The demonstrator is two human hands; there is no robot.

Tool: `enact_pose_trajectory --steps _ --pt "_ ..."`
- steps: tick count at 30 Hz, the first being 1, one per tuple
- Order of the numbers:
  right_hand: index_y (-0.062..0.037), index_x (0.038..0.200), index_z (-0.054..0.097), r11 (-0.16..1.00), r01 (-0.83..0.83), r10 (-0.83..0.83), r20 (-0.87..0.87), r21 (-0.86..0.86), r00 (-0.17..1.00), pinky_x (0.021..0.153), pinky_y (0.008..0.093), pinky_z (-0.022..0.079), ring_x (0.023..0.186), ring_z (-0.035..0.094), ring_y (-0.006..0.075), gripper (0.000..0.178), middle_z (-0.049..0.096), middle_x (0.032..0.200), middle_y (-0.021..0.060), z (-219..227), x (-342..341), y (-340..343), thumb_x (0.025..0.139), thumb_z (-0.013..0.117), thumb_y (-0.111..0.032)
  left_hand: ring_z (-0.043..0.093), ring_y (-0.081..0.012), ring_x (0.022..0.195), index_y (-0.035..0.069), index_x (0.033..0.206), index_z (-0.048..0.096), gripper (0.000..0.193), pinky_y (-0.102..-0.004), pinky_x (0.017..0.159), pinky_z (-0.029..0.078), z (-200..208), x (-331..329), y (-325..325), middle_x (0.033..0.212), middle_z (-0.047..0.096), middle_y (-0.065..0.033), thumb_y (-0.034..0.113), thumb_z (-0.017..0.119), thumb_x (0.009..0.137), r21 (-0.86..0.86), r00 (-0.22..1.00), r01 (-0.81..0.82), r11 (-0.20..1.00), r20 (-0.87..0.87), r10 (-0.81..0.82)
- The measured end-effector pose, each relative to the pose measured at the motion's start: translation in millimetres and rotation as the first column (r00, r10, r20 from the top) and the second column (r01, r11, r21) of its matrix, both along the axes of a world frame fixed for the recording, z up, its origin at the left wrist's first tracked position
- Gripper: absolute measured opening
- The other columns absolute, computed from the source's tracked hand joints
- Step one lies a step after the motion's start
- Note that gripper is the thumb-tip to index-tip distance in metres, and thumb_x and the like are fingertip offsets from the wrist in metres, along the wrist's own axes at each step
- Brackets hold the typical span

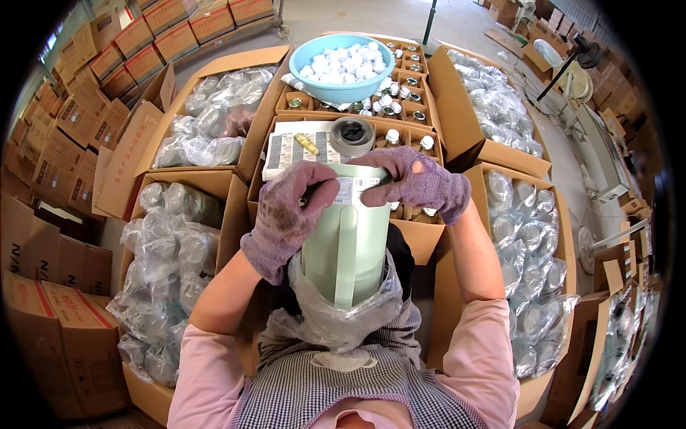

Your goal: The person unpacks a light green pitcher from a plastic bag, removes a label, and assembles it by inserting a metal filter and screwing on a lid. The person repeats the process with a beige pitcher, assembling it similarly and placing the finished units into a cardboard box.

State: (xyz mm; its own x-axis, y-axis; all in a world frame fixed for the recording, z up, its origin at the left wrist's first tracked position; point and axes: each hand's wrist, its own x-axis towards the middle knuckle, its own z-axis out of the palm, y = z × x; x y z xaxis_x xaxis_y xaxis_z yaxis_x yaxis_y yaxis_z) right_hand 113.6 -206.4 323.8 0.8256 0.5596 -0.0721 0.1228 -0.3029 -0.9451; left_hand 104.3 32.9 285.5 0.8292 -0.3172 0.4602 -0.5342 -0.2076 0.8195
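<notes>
The person sits hemmed in by cardboard boxes, holding a pale green jug (350, 239) upright against the lap. Its lower half sits in a clear plastic bag (336, 314), bunched loosely around the base; the upper half and long handle are bare. Both hands wear worn purple fingerless gloves. The left hand (289, 211) grips the jug's upper left side, fingers curled closed around the rim area, and seems to pinch something small and dark there, though I cannot tell what. The right hand (418, 182) is clamped over the top right edge, its fingers closed on the rim just above a white label (355, 189) stuck near the mouth.

Straight ahead stands an open box with dividers (414, 236), several cells already filled with jugs whose tops show, one with a grey lid (351, 134) and a few with white caps. A printed sheet (286, 150) lies across its left part with a small yellow piece (307, 144) on it. Beyond, a blue bowl (343, 68) heaped with white caps rests on another divided box.

Boxes to the left (171, 272), right (529, 272) and further back hold heaps of items wrapped in clear plastic. Judging by that, plenty is bagged already. This jug looks midway: label on, bag only around the bottom, no lid on it yet, and not set into a box cell.
</notes>
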Motion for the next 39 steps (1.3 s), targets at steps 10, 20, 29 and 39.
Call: enact_pose_trajectory --steps 10,20,29,39 --pt "-0.0044 0.137 0.059 0.979 -0.176 0.192 0.191 -0.101 0.963 0.074 0.0239 0.050 0.084 0.059 0.0075 0.065 0.070 0.103 0.0021 8.3 12.4 -13.7 0.076 0.079 -0.009 0.066 -0.0177 0.076 0.001 0.101 0.064 0.016 -0.0311 0.069 0.054 9.8 -8.3 -0.3 0.087 0.067 -0.0098 0.004 0.072 0.088 0.106 0.997 -0.030 0.994 0.079 0.021" --pt "-0.0030 0.106 0.071 0.958 0.130 -0.134 0.001 -0.257 0.991 0.067 0.0223 0.048 0.077 0.056 0.0021 0.040 0.068 0.083 -0.0026 11.0 -12.7 20.3 0.072 0.086 -0.016 0.063 -0.0225 0.066 -0.001 0.108 0.061 0.027 -0.0327 0.065 0.053 -0.7 -10.0 3.0 0.081 0.065 -0.0114 0.006 0.075 0.086 0.059 0.953 -0.180 0.982 0.258 0.159" --pt "-0.0013 0.084 0.068 0.817 0.510 -0.277 0.593 -0.269 0.756 0.062 0.0301 0.051 0.065 0.065 0.0185 0.030 0.063 0.066 0.0076 -25.3 -24.6 43.1 0.088 0.073 -0.031 0.059 -0.0320 0.102 -0.003 0.118 0.057 0.028 -0.0381 0.090 0.048 -17.4 1.4 -15.4 0.096 0.062 -0.0170 0.012 0.062 0.095 0.066 0.924 -0.239 0.969 0.323 0.206" --pt "-0.0033 0.105 0.067 0.896 0.432 -0.276 0.893 0.105 0.355 0.072 0.0401 0.051 0.084 0.064 0.0343 0.023 0.066 0.094 0.0143 -53.2 -38.0 35.9 0.085 0.069 -0.013 0.061 -0.0294 0.101 0.003 0.123 0.059 0.037 -0.0352 0.092 0.049 -55.8 13.9 -9.5 0.114 0.061 -0.0151 0.009 0.068 0.088 -0.083 0.976 0.000 0.997 0.219 0.018"
